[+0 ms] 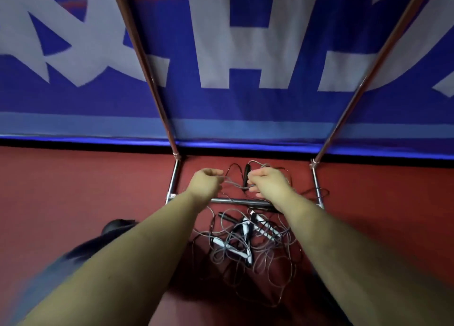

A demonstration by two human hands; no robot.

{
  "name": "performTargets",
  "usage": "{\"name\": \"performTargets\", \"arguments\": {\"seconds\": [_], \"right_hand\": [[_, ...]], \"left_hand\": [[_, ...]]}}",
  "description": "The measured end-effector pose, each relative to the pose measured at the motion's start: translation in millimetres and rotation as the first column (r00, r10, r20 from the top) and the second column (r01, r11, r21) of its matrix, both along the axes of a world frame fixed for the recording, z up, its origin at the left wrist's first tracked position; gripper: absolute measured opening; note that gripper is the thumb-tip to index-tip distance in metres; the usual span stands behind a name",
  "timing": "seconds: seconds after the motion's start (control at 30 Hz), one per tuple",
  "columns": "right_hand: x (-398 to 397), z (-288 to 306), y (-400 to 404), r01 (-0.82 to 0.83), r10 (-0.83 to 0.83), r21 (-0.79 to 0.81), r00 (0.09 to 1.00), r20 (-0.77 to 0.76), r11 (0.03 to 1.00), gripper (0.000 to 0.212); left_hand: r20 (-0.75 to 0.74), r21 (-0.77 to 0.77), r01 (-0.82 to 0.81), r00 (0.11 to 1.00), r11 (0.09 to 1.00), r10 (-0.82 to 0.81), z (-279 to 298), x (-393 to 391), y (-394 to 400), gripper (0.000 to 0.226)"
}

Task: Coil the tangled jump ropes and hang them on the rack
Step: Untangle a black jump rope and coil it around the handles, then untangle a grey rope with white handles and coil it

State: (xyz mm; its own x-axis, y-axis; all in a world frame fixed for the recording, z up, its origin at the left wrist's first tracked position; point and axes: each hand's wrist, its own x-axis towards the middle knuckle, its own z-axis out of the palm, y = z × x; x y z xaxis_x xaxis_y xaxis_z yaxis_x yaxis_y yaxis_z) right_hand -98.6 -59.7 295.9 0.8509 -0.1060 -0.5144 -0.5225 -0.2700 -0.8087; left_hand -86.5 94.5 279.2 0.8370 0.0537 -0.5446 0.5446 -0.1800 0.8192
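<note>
The floor [73,183] was dark red and looked like a sport court. Behind it a large blue banner [221,104] with big pale letters covered the wall, and a black strip ran along its lower edge.

On the floor stood one metal rack [235,201]. We counted two slanted poles rising to the upper left and the upper right, two short chrome side bars at the base, and one low cross bar between them.

The jump ropes [245,247] lay in one tangled heap on the floor, mostly on the near side of the cross bar, with some loops going over it to the far side. We could see about three white handles and at least two black handles, but the cords crossed so much that we could not tell how many ropes there were.

Two bare arms reached forward. The left hand [206,181] had its fingers curled in a narrow grip and pinched a grey cord [231,182] — the same cord ran to the right hand [266,182], whose fingers were curled round it too. A black handle [246,172] was just beside the right hand. Both hands were above the far side of the cross bar, near each other but apart.

At the lower left we saw a dark shoe [118,225] — blurred.
</note>
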Motion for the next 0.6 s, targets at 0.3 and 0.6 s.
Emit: {"name": "performTargets", "arguments": {"seconds": [0.3,0.6], "right_hand": [[15,-135,-14,-0.040,0.028,-0.055,0.979,-0.204,0.998,0.020],[23,-227,8,-0.102,0.081,-0.041,0.931,-0.356,0.994,0.027]], "left_hand": [[-0.271,-0.043,-0.032,0.962,0.999,0.020,-139,6,-5,0.021],[-0.420,0.109,0.075,0.907,0.991,-0.023,-222,15,3,0.035]]}}
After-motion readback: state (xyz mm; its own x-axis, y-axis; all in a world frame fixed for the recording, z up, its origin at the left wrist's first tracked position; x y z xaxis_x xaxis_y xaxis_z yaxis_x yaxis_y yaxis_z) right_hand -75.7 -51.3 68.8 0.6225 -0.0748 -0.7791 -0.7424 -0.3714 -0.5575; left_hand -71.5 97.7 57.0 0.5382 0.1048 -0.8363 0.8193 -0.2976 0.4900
